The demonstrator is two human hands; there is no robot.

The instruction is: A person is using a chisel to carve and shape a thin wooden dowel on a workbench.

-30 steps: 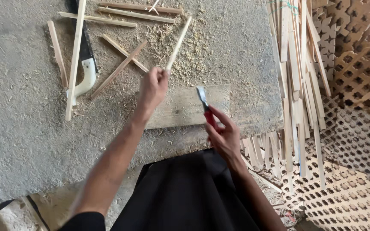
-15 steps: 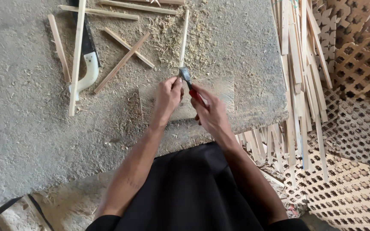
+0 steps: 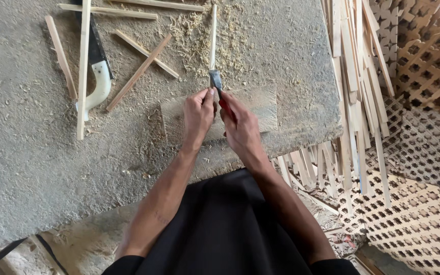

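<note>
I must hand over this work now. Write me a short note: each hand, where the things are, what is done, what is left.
Left hand: pinches the near end of a thin wood strip lying on the bench.
Right hand: grips a red-handled chisel, blade on the strip.
Under the hands: a flat board.
Done: shavings lie piled around the strip, so some paring has happened.
Left: how much more paring it needs cannot be told.
Nearby: a handsaw at left, more strips at right.

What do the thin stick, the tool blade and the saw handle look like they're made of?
Thin stick: pale raw wood, shavings around it. Tool blade: dull grey metal, probably steel; its grip looks red, perhaps plastic. Saw handle: smooth off-white, likely plastic.
</note>
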